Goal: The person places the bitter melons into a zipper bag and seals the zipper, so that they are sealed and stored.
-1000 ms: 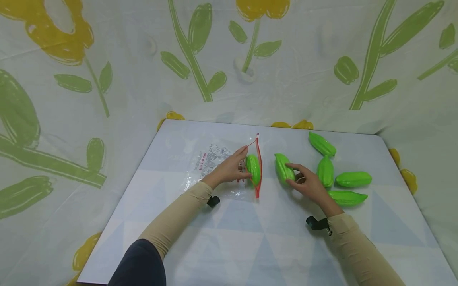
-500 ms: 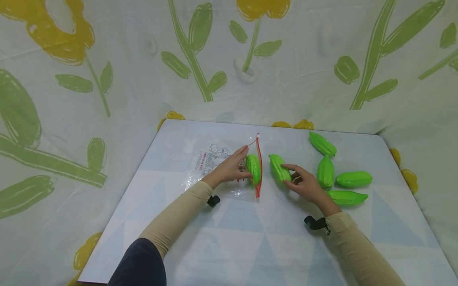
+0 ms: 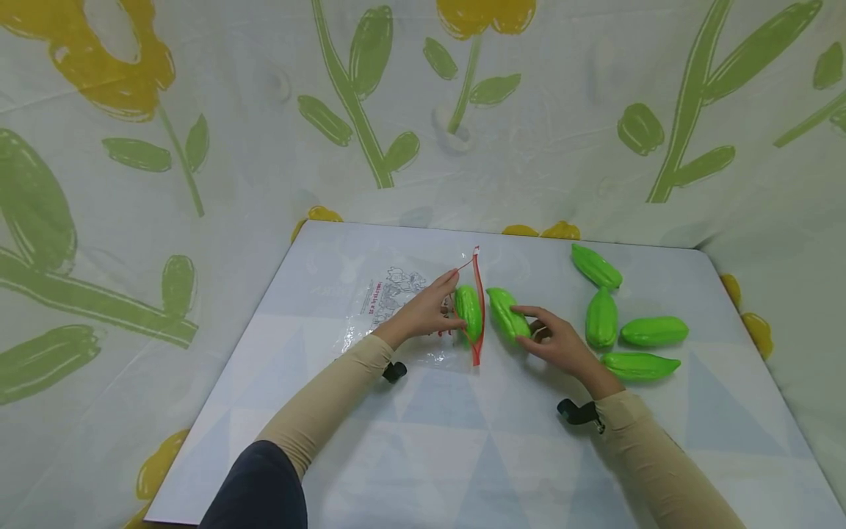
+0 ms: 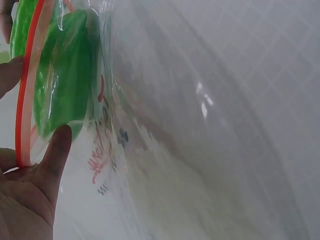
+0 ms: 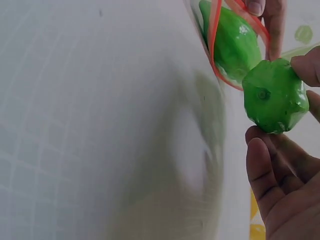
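Note:
My left hand (image 3: 429, 308) holds a clear zip bag (image 4: 165, 125) at its mouth, thumb and fingers at the red zip strip (image 3: 479, 308). Inside the mouth lies a green ribbed gourd-like piece (image 3: 468, 312), seen through the plastic in the left wrist view. My right hand (image 3: 558, 342) pinches a second green ribbed gourd (image 3: 507, 314) between thumb and fingers. Its pointed end aims at the bag, just right of the red strip. From the right wrist view, the held gourd's blunt end (image 5: 275, 97) faces the camera, overlapping the bag mouth where the first gourd (image 5: 232, 42) shows.
Several more green gourds lie to the right on the white table (image 3: 449, 448), one of them (image 3: 654, 332) farthest right. A printed flower cloth (image 3: 251, 132) stands behind and beside the table. Both wrists carry small black cameras (image 3: 577, 411).
My right hand has carried the gourd leftward, closer to the bag's mouth. The left hand and the bag stay where they were.

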`<state>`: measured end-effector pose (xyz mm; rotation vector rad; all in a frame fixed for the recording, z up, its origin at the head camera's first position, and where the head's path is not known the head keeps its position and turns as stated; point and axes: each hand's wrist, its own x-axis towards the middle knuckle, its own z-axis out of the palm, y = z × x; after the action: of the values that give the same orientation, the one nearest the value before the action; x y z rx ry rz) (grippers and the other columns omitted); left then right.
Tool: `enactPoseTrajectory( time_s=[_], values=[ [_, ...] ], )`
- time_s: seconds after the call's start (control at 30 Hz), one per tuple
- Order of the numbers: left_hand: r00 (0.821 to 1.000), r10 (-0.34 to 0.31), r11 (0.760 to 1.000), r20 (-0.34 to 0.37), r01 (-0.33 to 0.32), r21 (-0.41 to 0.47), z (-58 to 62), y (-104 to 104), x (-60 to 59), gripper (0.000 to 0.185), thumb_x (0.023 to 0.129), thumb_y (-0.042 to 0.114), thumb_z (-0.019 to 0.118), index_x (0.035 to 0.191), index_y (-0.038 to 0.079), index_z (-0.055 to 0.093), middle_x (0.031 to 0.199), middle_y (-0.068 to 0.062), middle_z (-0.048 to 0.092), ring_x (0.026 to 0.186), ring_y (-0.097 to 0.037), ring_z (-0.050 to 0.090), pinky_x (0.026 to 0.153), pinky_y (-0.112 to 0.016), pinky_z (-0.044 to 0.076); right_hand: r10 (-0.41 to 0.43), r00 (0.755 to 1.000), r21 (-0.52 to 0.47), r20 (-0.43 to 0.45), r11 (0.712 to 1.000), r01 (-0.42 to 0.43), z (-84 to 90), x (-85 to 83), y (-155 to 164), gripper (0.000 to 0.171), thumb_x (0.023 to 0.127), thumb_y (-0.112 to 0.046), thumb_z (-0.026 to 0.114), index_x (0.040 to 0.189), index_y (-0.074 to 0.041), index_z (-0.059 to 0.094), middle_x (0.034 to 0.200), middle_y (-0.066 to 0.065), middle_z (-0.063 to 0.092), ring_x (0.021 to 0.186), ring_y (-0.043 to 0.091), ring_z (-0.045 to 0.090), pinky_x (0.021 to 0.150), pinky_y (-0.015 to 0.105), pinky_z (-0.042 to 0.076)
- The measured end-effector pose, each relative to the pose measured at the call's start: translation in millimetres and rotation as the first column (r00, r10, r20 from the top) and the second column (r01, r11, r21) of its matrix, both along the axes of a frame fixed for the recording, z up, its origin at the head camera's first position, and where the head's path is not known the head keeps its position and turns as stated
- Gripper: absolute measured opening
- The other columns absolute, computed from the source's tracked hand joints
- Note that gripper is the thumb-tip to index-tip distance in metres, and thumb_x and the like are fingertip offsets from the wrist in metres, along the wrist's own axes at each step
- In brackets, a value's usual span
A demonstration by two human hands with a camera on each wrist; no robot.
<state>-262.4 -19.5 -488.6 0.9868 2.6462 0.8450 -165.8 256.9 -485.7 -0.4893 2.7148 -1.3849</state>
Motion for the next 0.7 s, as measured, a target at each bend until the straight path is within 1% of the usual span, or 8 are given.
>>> enactPoseTrajectory(
  time_s=[0.07, 0.13, 0.27, 0.37, 0.4, 0.6, 0.7],
  values=[
    [1.000, 0.002, 1.000, -0.004, -0.002, -0.006, 0.2, 0, 0.3, 0.102, 0.076, 0.048, 0.071, 0.149, 0.004, 0.014, 0.156, 0.002, 0.003, 0.141, -0.017, 0.009, 0.113, -0.031, 0.022, 0.018, 1.000, 0.003, -0.008, 1.000, -0.018, 7.5, 3.2, -4, 0.053, 0.085, -0.012, 0.068, 0.134, -0.010, 0.048, 0.124, 0.010, 0.053, 0.087, 0.027, 0.057, 0.071, 0.035, 0.052],
    [1.000, 0.003, 1.000, -0.008, -0.003, -0.012, 0.2, 0, 0.4, 0.103, 0.076, 0.049, 0.071, 0.149, 0.004, 0.014, 0.156, 0.002, 0.003, 0.141, -0.017, 0.010, 0.113, -0.031, 0.021, 0.031, 0.999, 0.010, -0.011, 0.999, -0.031, 9.9, 4.3, -6, 0.053, 0.085, -0.011, 0.068, 0.134, -0.009, 0.048, 0.125, 0.010, 0.053, 0.088, 0.026, 0.056, 0.071, 0.034, 0.052],
    [1.000, 0.005, 1.000, -0.011, -0.005, -0.014, -0.2, 0, 0.1, 0.103, 0.076, 0.049, 0.071, 0.148, 0.003, 0.014, 0.156, 0.001, 0.003, 0.141, -0.018, 0.011, 0.113, -0.032, 0.021, 0.036, 0.999, 0.017, -0.012, 0.999, -0.036, -6.2, -2.0, -2, 0.054, 0.085, -0.015, 0.068, 0.135, -0.013, 0.048, 0.126, 0.008, 0.052, 0.088, 0.025, 0.056, 0.071, 0.034, 0.052],
    [1.000, 0.004, 1.000, -0.015, -0.004, -0.017, -0.4, 1, 0.1, 0.103, 0.076, 0.050, 0.071, 0.148, 0.003, 0.015, 0.156, 0.001, 0.004, 0.141, -0.019, 0.011, 0.113, -0.032, 0.021, 0.031, 0.999, 0.020, -0.010, 0.999, -0.031, -22.2, -8.8, 2, 0.055, 0.084, -0.021, 0.069, 0.135, -0.020, 0.048, 0.126, 0.003, 0.052, 0.087, 0.022, 0.056, 0.071, 0.034, 0.052],
    [1.000, 0.002, 1.000, -0.019, -0.003, -0.018, -0.5, 1, -0.1, 0.103, 0.076, 0.050, 0.071, 0.148, 0.003, 0.014, 0.156, 0.000, 0.004, 0.141, -0.019, 0.011, 0.113, -0.032, 0.021, 0.033, 0.999, 0.021, -0.011, 0.999, -0.032, -24.5, -9.8, 3, 0.055, 0.084, -0.023, 0.070, 0.135, -0.022, 0.048, 0.125, 0.002, 0.053, 0.087, 0.020, 0.056, 0.071, 0.033, 0.052],
    [1.000, -0.003, 1.000, -0.031, 0.002, -0.014, -1.2, 2, -1.4, 0.103, 0.076, 0.051, 0.071, 0.148, 0.003, 0.014, 0.156, -0.006, 0.007, 0.141, -0.019, 0.011, 0.113, -0.033, 0.020, 0.054, 0.998, 0.025, -0.010, 0.998, -0.054, -28.5, -11.9, 2, 0.054, 0.084, -0.032, 0.069, 0.133, -0.030, 0.049, 0.123, -0.003, 0.053, 0.085, 0.015, 0.056, 0.069, 0.028, 0.052],
    [0.999, -0.004, 1.000, -0.035, 0.003, -0.013, -1.0, 2, -2.1, 0.104, 0.076, 0.051, 0.071, 0.148, 0.002, 0.014, 0.156, -0.007, 0.007, 0.141, -0.019, 0.011, 0.113, -0.032, 0.021, 0.063, 0.998, 0.031, -0.014, 0.998, -0.062, -28.3, -12.3, 1, 0.054, 0.084, -0.034, 0.069, 0.133, -0.031, 0.048, 0.123, -0.003, 0.054, 0.084, 0.016, 0.056, 0.069, 0.028, 0.052]
  ],
)
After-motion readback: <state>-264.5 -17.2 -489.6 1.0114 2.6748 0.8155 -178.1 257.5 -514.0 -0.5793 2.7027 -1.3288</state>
